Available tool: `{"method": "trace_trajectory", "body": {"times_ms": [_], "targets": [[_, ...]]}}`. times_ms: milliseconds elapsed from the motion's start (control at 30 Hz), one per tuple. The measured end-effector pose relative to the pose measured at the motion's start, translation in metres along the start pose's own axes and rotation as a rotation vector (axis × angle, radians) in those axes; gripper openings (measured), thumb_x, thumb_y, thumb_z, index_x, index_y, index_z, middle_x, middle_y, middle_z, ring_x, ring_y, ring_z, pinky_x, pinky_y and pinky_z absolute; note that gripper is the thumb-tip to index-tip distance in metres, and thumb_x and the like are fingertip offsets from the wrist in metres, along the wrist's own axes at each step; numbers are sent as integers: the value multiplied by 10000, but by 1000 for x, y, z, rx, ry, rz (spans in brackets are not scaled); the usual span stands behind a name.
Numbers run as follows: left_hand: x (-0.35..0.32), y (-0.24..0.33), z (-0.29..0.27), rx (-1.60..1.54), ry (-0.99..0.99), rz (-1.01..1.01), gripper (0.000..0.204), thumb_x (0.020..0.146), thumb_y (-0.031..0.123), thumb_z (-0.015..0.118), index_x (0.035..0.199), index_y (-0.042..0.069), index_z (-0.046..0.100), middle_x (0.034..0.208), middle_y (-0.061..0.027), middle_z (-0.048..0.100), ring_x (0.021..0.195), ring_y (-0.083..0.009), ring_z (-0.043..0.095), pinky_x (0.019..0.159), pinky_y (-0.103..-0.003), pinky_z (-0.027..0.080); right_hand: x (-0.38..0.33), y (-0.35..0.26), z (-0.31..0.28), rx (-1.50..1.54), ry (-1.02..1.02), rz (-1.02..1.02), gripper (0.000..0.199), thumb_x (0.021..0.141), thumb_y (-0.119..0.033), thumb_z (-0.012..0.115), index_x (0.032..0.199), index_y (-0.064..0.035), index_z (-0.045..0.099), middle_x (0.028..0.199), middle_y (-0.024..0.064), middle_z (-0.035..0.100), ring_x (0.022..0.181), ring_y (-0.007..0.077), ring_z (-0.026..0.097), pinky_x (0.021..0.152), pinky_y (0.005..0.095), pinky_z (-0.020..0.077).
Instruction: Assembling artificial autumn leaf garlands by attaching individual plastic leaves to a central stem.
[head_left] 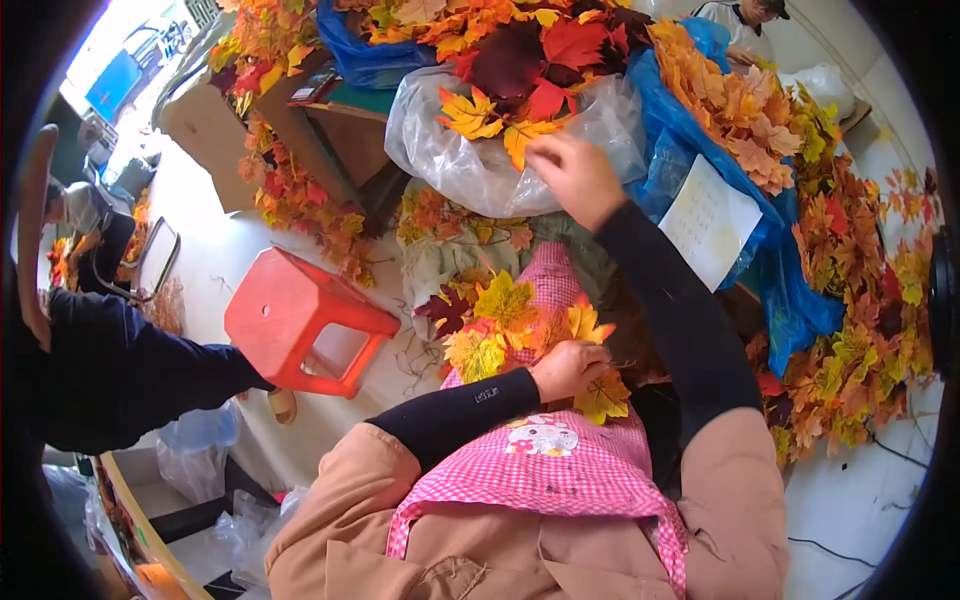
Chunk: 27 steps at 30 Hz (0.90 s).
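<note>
My left hand (pixel 570 370) is closed around an artificial maple-leaf garland (pixel 505 305) over my lap, with yellow, orange and dark red leaves spreading about the fingers. The stem inside the grip is hidden. Farther out, my right hand (pixel 578 178) has its fingers pinched at the edge of an orange-yellow maple leaf (pixel 528 138). That leaf lies at the near side of a clear plastic bag (pixel 430 165), which holds red, orange and dark red leaves. Below the lap, a pink checked apron (pixel 540 480) covers my front.
A red plastic stool (pixel 290 310) stands at left, near a person's dark-clothed leg (pixel 150 360). Blue plastic bags (pixel 655 170) hold peach leaves on the right, with a written paper sheet (pixel 708 222) on them. Leaf garlands (pixel 860 350) hang at far right. Another person (pixel 745 25) sits at the back.
</note>
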<state>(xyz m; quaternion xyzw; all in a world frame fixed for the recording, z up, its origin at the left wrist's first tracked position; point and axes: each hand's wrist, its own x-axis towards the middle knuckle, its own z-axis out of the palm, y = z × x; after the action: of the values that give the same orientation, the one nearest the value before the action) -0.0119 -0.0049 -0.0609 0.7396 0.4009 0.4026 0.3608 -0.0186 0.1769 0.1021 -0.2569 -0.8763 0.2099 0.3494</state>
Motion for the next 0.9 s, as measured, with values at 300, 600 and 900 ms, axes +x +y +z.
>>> {"method": "trace_trajectory", "body": {"times_ms": [300,600,900], "targets": [[-13,-10,-8,-143,92,-3,132,832,95,607,895,-15,646,821,-175,648,757,-340,637,701,-384,527,72,48,65,-220,168,151,211,822,-234,645,927,-60,700,866,148,678,793,295,655,710,368,504],[-9,-10,-8,-150,-93,0,137,830,87,630,918,-13,663,883,-163,674,798,-310,665,719,-357,536,77,48,17,629,425,299,226,853,-194,677,949,9,696,866,25,686,746,65,608,681,230,492],[-2,0,-13,-72,-95,-151,138,830,97,653,907,-11,691,834,-166,686,727,-272,685,683,-340,543,-94,-58,-44,-119,257,-82,138,728,-65,676,770,-71,545,1166,117,549,1093,317,511,947,401,393]]}}
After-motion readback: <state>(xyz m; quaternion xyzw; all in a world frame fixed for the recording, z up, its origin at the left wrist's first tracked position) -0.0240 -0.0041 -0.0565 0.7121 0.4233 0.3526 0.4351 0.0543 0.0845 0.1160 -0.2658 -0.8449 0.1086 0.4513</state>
